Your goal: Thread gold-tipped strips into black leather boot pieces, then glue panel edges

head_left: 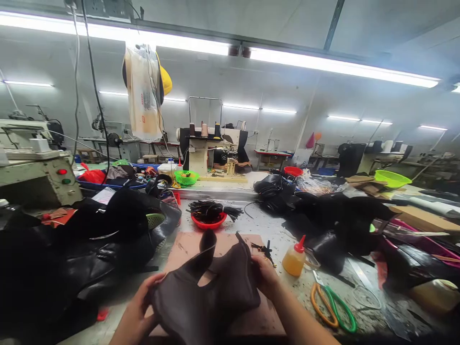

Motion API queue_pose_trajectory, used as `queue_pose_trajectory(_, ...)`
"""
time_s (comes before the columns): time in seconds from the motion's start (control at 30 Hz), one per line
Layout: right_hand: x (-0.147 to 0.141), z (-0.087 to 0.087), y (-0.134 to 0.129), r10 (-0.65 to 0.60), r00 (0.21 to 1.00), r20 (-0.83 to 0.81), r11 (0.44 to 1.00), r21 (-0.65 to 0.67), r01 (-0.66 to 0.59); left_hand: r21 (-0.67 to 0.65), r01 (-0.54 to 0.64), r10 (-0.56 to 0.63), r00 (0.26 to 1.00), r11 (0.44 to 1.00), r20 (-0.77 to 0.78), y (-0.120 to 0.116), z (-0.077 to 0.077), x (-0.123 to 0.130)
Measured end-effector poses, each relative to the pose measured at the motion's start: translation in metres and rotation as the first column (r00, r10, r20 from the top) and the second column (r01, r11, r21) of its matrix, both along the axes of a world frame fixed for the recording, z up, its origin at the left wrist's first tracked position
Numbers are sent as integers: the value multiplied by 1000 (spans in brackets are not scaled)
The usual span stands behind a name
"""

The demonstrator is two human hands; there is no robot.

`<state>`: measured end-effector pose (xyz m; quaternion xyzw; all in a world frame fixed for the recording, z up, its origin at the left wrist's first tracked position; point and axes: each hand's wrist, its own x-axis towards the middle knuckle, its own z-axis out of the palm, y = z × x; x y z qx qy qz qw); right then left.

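Note:
A dark brown leather piece with a curved cut-out and a raised tab is held up between both hands, over a pinkish board. My left hand grips its left edge, with the fingers partly behind it. At the right edge, my right hand is closed on the same piece, its fingertips hidden. Just beyond lie small black strips with metal bits. A glue bottle with a red nozzle stands to the right of my right hand.
Scissors with orange and green handles lie at right. A red bowl of black strips stands behind the board. Black leather heaps crowd the left, and more black material the right. A sewing machine is at the back.

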<state>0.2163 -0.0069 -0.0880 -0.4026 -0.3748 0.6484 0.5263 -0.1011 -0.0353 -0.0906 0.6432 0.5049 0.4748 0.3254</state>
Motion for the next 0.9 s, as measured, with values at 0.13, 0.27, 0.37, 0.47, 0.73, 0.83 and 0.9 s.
queue_pose_trajectory(0.13, -22, 21, 13, 83, 994, -75, 993, 95, -76, 106, 296, -289, 954, 949, -79, 7, 31, 31)
queue_pose_trajectory(0.27, -33, 27, 31, 306, 946, -109, 943, 174, -285, 147, 596, -542, 789, 789, -291, 16, 64, 52)
queue_pose_trajectory(0.37, -42, 19, 38, 462, 885, -63, 877, 180, -445, 70, 713, -647, 669, 697, -366, 26, 82, 65)
queue_pose_trajectory(0.47, -47, 14, 35, 551, 835, -10, 818, 204, -537, 37, 782, -706, 580, 622, -407, 38, 89, 74)
queue_pose_trajectory(0.73, -5, 65, 4, 539, 787, 302, 726, 308, -615, -232, 524, -501, 461, 820, -732, 29, 120, 76)
queue_pose_trajectory(0.83, 0, 94, -13, 198, 737, 646, 807, 320, -497, -261, 412, -442, 442, 873, -781, 19, 135, 78)
queue_pose_trajectory(0.9, -8, 102, -23, -96, 536, 839, 834, 362, -417, -232, 390, -409, 471, 891, -782, 17, 133, 82)
